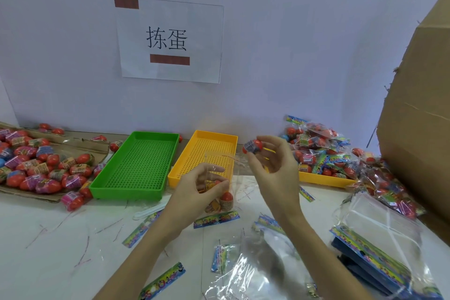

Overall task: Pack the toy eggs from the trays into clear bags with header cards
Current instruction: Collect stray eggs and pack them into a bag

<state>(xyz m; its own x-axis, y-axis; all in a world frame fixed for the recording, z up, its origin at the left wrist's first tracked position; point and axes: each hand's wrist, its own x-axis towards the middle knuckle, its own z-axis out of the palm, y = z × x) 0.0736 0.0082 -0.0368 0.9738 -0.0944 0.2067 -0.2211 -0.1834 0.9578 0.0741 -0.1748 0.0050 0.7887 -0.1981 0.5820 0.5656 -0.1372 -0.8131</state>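
A pale, lilac-tinted wall (292,31) rises straight behind the white tabletop (48,238). A white paper sign (170,40) with two black characters hangs on it, with brown tape at its top corner and lower middle. A large cardboard box (421,105) stands at right. The light is soft and even.

Bright even light, soft focus, warped edges

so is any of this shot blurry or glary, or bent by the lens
Head view: wide-angle bend tilts the cardboard box inward at right; the clear bag in the left hand is hard to trace, and the loose bags at the bottom are smeared with glare; the egg in the right hand is slightly soft.
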